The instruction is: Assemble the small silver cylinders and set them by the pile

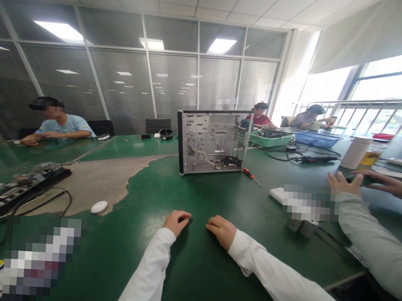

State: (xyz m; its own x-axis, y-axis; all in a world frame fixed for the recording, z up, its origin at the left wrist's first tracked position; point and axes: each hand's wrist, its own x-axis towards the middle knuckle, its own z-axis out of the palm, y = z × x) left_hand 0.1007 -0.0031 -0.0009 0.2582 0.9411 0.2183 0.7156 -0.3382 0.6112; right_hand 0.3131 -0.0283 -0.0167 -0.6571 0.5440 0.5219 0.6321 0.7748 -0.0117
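My left hand (176,222) rests on the green table (151,190) with its fingers curled in, and nothing shows in it. To its right, my right hand (221,231) also lies on the tabletop, fingers bent under and the hand closed; the hands are apart. Beyond both stands an open computer case (215,142), upright, its bare metal inside facing me. Cables (200,155) hang within it, and a black part lies at its lower right. Beside the case's right corner is a screwdriver (250,175) with an orange and black handle. Neither hand touches these things.
On the right are a white power strip (276,194), another person's hands (347,183), a white bottle (356,152), a green basket (269,140) and a blue basket (319,138). Left are a white round object (99,207), a long board of parts (25,187) and a seated person (64,124).
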